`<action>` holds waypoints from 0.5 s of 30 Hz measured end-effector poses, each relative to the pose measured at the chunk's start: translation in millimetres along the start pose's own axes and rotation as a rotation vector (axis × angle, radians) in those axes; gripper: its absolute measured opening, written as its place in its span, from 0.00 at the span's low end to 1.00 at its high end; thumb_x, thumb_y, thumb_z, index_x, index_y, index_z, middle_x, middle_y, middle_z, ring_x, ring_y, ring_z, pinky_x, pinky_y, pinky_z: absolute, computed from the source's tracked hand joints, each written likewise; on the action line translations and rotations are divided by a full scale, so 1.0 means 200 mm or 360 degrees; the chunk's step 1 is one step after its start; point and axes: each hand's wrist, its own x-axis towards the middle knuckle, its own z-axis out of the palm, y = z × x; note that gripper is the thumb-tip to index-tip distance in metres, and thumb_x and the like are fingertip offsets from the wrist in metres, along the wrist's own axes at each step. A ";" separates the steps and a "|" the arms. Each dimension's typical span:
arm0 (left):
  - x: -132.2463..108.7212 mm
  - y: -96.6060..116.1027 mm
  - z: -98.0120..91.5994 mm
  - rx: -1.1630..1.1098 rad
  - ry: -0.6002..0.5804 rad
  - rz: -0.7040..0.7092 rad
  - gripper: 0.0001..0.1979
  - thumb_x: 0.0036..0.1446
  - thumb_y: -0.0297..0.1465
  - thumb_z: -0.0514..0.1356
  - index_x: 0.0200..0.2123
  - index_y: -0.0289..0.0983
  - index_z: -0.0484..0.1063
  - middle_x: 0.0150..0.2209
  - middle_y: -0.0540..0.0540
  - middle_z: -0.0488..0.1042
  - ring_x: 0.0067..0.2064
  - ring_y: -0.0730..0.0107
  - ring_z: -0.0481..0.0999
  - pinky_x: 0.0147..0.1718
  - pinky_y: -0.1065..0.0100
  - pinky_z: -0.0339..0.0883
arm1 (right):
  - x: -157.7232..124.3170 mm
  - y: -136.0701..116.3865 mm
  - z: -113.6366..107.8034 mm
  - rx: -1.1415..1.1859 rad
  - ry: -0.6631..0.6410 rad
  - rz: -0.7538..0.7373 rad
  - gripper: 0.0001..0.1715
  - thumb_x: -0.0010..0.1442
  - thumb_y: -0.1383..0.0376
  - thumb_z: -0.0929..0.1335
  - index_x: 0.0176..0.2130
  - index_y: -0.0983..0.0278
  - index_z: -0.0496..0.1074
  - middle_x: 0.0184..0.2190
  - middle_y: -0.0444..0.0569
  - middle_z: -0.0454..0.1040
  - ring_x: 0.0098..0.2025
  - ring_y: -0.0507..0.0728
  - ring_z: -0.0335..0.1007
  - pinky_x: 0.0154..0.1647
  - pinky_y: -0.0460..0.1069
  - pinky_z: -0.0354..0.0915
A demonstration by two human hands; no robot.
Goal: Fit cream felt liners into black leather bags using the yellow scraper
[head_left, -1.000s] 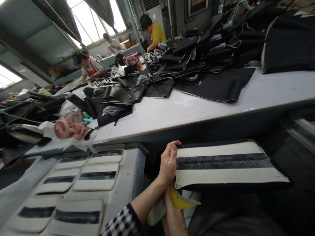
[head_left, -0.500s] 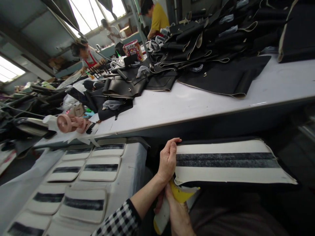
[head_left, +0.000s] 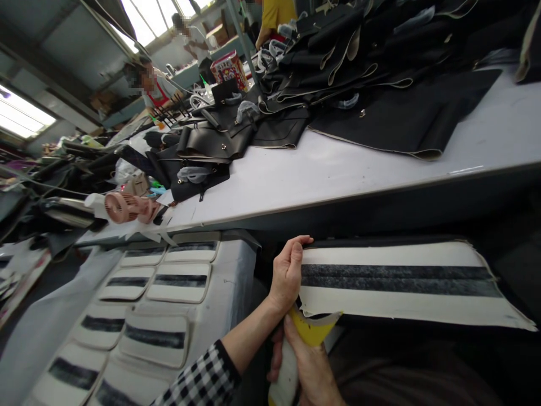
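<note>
My left hand (head_left: 288,276), below a black-and-white checked cuff, is closed around the left end of a long white panel (head_left: 380,255). A mottled dark stripe runs along the panel's middle, and black material borders its long edges. Directly below, my right hand (head_left: 313,366) is wrapped around a curved yellow-and-white object (head_left: 315,331). Its broad yellow end flares up beside the panel's lower left corner; whether they touch I cannot tell. The white part passes down through the fingers and runs out of view, so its kind is unclear.
Several small white panels with dark stripes (head_left: 154,337) lie on a covered surface at left. Behind, a white table (head_left: 287,177) bears black leather-like pieces (head_left: 389,121) and a pink fan (head_left: 122,207). Co-workers (head_left: 192,42) are at the back.
The view has shifted slightly, and the long panel reaches farther right and lower. The yellow-and-white object has tilted a little in my right hand. Both hands keep their holds.
</note>
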 end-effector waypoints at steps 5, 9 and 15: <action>0.00 0.01 0.00 0.0033 0.0019 -0.0010 0.17 0.69 0.38 0.48 0.47 0.38 0.74 0.47 0.45 0.77 0.51 0.63 0.73 0.54 0.63 0.61 | 0.00 -0.01 -0.02 -0.0104 -0.0041 0.0108 0.35 0.47 0.36 0.70 0.26 0.66 0.69 0.11 0.43 0.65 0.11 0.52 0.62 0.13 0.46 0.60; 0.00 0.01 0.00 0.0056 0.0017 -0.0035 0.17 0.69 0.38 0.48 0.48 0.39 0.73 0.48 0.45 0.76 0.52 0.62 0.73 0.54 0.63 0.62 | 0.00 -0.04 -0.04 -0.0109 -0.0109 0.0162 0.34 0.47 0.37 0.71 0.26 0.66 0.70 0.11 0.43 0.65 0.11 0.52 0.62 0.13 0.45 0.61; 0.00 0.02 0.00 0.0147 -0.0008 -0.0043 0.16 0.69 0.37 0.48 0.49 0.39 0.72 0.49 0.45 0.75 0.53 0.63 0.72 0.54 0.64 0.61 | -0.02 -0.13 -0.08 -0.0210 -0.0256 0.0291 0.34 0.49 0.37 0.70 0.26 0.66 0.69 0.12 0.43 0.66 0.12 0.51 0.63 0.14 0.44 0.62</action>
